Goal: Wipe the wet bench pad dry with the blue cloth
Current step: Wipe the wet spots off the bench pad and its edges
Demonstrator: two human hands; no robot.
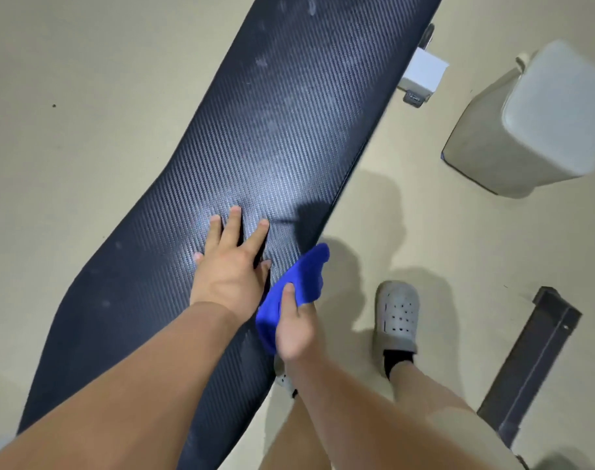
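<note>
– Our left hand is flat, fingers spread, on the bench pad, gripping nothing.
– Yep, and our right hand clutches the blue cloth at the pad's right edge.

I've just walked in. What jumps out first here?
The long dark bench pad runs diagonally across the beige floor. The bright blue cloth, gripped in the right hand, sits at its right edge, beside the left hand pressed flat on the pad.
</note>
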